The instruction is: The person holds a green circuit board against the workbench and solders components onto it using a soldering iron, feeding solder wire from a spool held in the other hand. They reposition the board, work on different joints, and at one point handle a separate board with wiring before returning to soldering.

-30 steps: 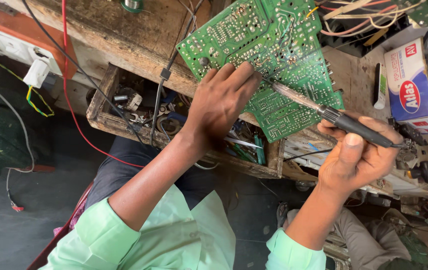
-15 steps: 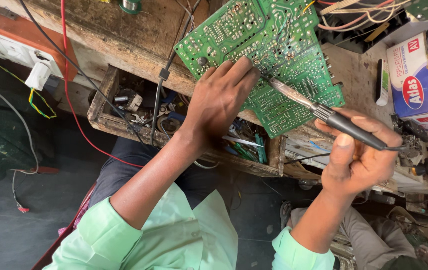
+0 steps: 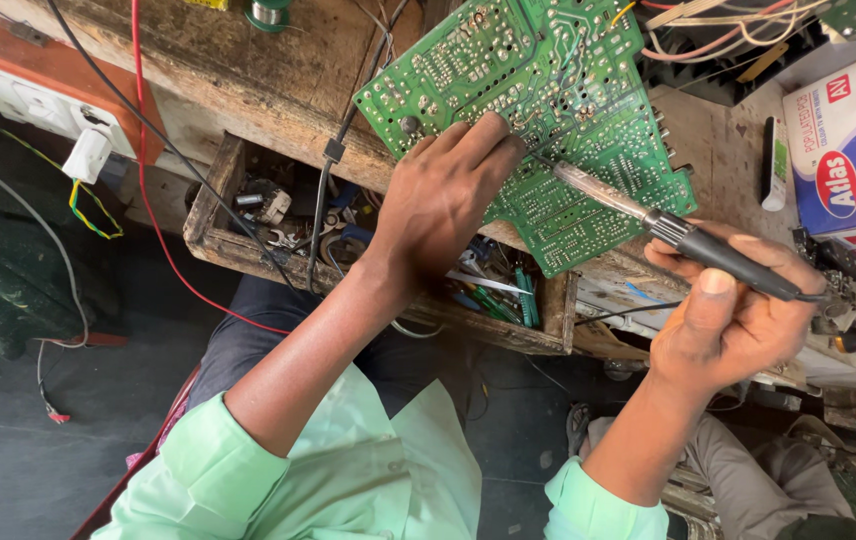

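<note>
One green circuit board (image 3: pixel 548 110), one soldering iron (image 3: pixel 688 240), one open drawer (image 3: pixel 218 215).

One head-worn camera looks steeply down, close over the workbench (image 3: pixel 278 90), perhaps slightly tilted.
</note>
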Available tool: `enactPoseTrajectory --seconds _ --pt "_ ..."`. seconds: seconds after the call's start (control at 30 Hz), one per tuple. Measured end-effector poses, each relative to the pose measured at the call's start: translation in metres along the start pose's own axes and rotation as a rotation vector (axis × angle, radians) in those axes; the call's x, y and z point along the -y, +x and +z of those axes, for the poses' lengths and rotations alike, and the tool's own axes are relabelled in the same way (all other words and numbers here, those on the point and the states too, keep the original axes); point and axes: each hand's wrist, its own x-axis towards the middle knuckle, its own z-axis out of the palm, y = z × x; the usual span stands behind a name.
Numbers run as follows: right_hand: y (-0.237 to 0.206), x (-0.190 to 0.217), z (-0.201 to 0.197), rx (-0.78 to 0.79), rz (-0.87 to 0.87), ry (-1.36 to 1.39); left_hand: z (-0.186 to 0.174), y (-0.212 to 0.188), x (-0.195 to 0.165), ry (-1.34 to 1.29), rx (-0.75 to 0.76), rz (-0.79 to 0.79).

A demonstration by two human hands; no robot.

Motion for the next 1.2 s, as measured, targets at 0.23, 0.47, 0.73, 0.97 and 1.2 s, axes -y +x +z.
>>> enactPoseTrajectory --seconds 0.23,0.47,0.73,0.97,1.2 --pt "-0.001 -0.001 -0.003 0.009 -0.013 0.0 0.0 -0.001 0.0 -0.03 -0.014 0.0" --pt "-0.003 0.002 -0.008 -0.021 -0.026 -0.021 0.002 -0.001 0.002 -0.087 -0.025 -0.012" --pt "-0.009 0.004 -0.013 -0.055 -0.013 -0.012 -0.005 0.0 -0.002 -0.121 -0.096 0.038" --pt "-0.015 0.001 -0.021 -0.07 0.002 0.009 -0.013 0.004 -0.006 -0.148 -0.067 -0.051" --pt "-0.022 -0.005 -0.032 -0.087 -0.001 -0.015 -0.013 0.001 -0.011 -0.221 -0.165 -0.137"
